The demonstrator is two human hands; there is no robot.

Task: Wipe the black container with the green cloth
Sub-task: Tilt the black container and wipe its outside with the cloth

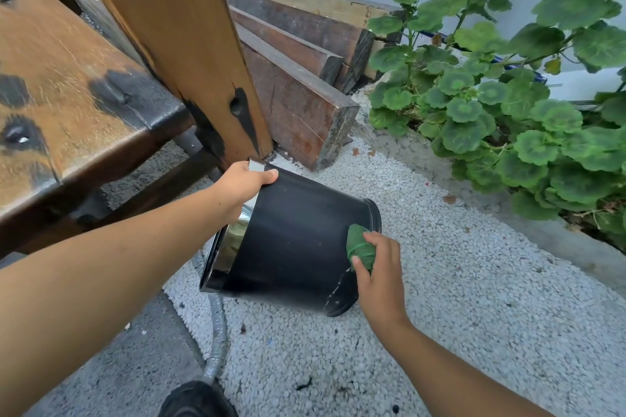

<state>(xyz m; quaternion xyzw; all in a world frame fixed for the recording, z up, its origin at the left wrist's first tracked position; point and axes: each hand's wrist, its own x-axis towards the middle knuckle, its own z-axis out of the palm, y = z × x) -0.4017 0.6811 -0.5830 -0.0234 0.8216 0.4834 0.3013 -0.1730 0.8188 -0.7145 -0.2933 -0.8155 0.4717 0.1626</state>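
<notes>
Gripping black container (298, 240) near planks (298, 101), left hand (242, 183); right hand (379, 274) clutches green cloth (360, 247).

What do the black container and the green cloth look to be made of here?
Black container: probably coated metal, satin black wall with soft highlights; pale chips near its base suggest paint flaking. Its rim band is mirror-bright, chrome-like. Green cloth: soft matte fabric, bunched in folds; weave too small to tell.
</notes>
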